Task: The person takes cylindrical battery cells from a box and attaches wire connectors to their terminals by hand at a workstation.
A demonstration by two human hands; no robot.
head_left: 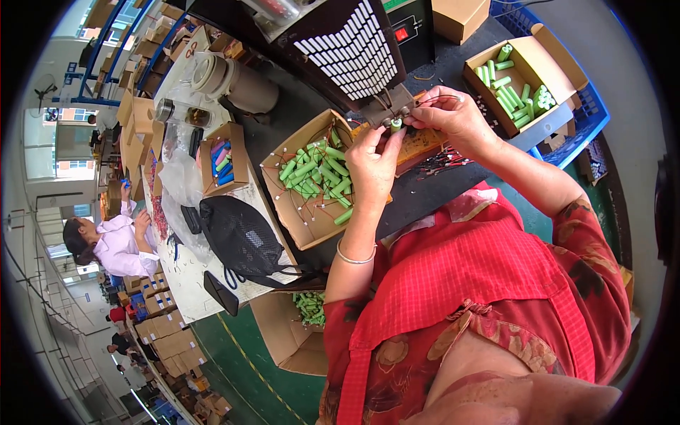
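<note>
My left hand pinches a green cylindrical battery cell upright by its sides, just below the metal electrode tips of a black bench machine. Close by on the right, my right hand is closed, thumb and forefinger pressed together on a thin wire at the tips. The wire's end by the cell is too small to make out. An orange-brown block lies under the hands, with several red and black wire leads beside it.
Left of my hands, an open carton holds wired green cells. Another carton of green cells stands in a blue crate at right. A black drawstring bag and a phone lie on the white table. A person sits far left.
</note>
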